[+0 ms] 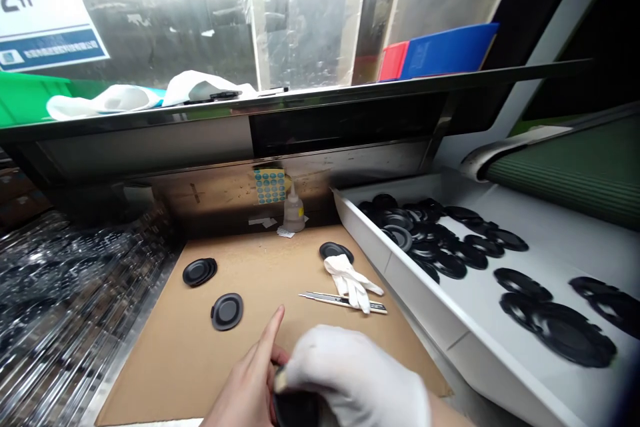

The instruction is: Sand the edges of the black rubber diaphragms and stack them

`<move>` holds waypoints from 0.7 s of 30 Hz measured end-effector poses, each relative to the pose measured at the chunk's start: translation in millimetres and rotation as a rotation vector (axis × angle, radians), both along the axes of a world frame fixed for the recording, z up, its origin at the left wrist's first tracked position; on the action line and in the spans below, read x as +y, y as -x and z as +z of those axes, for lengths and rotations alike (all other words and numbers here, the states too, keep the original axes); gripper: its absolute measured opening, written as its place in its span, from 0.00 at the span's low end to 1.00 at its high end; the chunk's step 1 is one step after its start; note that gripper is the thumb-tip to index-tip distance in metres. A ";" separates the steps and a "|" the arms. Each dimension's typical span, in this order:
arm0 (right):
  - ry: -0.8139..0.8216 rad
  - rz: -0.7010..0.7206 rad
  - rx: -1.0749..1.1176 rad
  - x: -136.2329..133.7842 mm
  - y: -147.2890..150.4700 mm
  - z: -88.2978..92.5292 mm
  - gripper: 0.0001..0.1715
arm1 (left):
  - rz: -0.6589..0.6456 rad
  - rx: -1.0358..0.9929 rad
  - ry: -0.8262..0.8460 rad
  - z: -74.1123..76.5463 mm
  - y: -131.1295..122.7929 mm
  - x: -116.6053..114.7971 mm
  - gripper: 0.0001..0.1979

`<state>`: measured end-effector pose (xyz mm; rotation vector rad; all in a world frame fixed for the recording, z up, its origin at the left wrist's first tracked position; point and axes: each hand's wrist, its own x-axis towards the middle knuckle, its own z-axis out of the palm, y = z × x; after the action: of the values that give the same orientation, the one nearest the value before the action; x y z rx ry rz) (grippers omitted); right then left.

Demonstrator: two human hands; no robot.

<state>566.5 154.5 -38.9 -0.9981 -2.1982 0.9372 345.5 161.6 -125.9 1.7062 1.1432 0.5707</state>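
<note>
At the bottom of the head view, my bare left hand (247, 383) is closed round the edge of a black disc-like plastic part (296, 408), its index finger pointing up. My right hand (350, 370), in a white glove, is curled over the same part from the right. A small pale tip (281, 380) shows at its fingers; what this belongs to is hidden. Ahead on the cardboard sheet (270, 267) lie a single black part (227, 311) and a small overlapping pile of black parts (199, 271). A snap-off knife (320, 297) lies partly under an empty white glove (350, 280).
A white tray (370, 230) with many black parts stands on the right, below a green conveyor belt (575, 160). A squeeze bottle (294, 210) stands at the back. Clear plastic trays (55, 300) are heaped left. A metal shelf (310, 101) crosses above.
</note>
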 end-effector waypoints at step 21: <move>0.133 -0.223 0.179 -43.6 -26.0 -45.7 0.10 | -0.022 -0.089 0.048 -2.9 4.1 -5.3 0.62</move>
<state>592.4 110.9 -84.6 -1.1467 -1.8542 1.0351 341.4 156.3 -128.8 1.6348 1.0655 0.5953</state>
